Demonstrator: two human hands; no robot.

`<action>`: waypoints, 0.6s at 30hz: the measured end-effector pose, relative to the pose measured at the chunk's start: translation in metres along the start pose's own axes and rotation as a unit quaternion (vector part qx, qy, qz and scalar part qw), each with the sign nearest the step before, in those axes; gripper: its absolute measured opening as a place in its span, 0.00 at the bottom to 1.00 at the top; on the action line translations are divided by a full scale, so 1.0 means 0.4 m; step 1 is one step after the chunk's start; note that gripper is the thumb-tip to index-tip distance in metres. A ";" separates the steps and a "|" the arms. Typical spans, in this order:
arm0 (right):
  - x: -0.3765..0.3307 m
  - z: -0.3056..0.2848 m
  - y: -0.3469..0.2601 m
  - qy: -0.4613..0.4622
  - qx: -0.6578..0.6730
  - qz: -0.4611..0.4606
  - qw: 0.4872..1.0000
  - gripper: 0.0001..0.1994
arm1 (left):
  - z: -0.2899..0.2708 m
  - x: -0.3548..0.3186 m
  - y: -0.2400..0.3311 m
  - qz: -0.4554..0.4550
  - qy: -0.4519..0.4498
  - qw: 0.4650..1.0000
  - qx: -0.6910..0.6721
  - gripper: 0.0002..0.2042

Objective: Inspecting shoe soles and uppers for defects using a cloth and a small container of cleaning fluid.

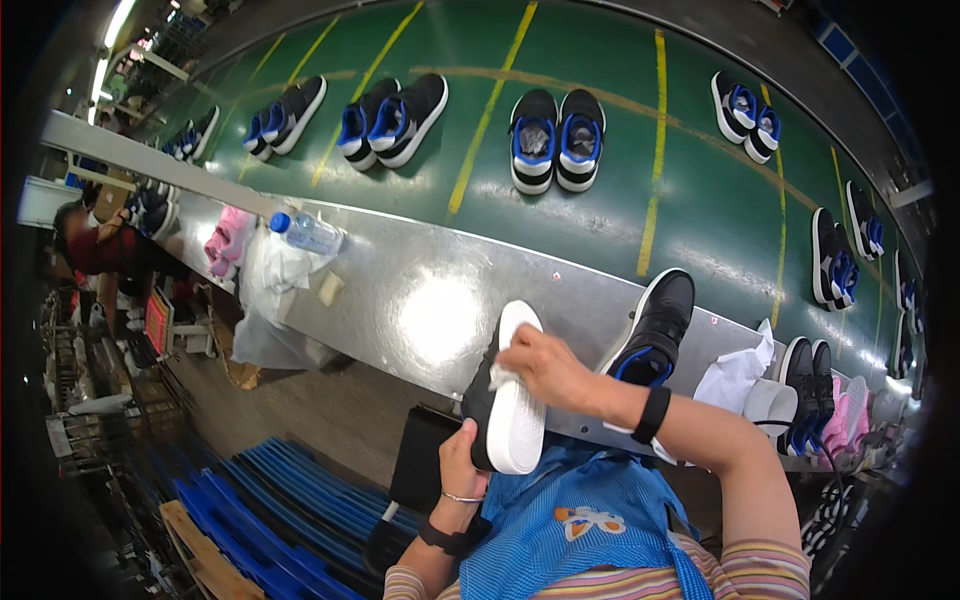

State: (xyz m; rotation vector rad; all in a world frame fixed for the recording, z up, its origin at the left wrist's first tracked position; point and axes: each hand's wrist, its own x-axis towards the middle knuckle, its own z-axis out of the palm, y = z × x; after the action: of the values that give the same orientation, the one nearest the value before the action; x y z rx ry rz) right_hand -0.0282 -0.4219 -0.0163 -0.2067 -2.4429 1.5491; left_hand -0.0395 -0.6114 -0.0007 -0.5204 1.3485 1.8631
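Observation:
A black sneaker with a white sole [517, 432] is tilted on its side in front of me, its sole turned toward my right. My left hand [461, 462] is closed around its heel end from the left. With my right hand [545, 368] I pinch a small white cloth [503, 377] and press it on the sole near the toe. The mate, a black sneaker with a blue lining [655, 325], stands on the metal ledge just beyond my right wrist.
Pairs of black sneakers [556, 140] sit along the green conveyor belt [600, 230]. On the metal ledge [385, 270] are a water bottle [308, 233], pink shoes [230, 240] and white paper [735, 375]. Blue crates [235, 540] lie below left. Another person [110, 245] sits far left.

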 end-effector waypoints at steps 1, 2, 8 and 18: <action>0.020 -0.002 0.010 -0.016 -0.033 0.001 0.999 0.09 | 0.003 -0.003 0.011 0.000 -0.004 1.000 -0.011 0.13; 0.035 0.002 0.027 -0.024 -0.032 0.008 0.999 0.09 | 0.000 -0.005 0.016 0.001 -0.008 1.000 -0.020 0.14; 0.130 0.012 0.122 0.019 -0.080 0.093 0.992 0.07 | -0.043 0.022 0.009 0.007 -0.009 1.000 0.003 0.16; 0.080 0.010 0.183 0.008 -0.195 0.186 0.963 0.05 | -0.086 0.071 0.021 -0.058 0.025 0.989 -0.130 0.20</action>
State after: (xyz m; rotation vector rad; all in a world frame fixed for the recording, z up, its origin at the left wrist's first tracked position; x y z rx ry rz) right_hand -0.0605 -0.3863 -0.0800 -0.7840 -2.7922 1.1542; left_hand -0.0672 -0.6348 -0.0276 -0.7674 1.0872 1.9494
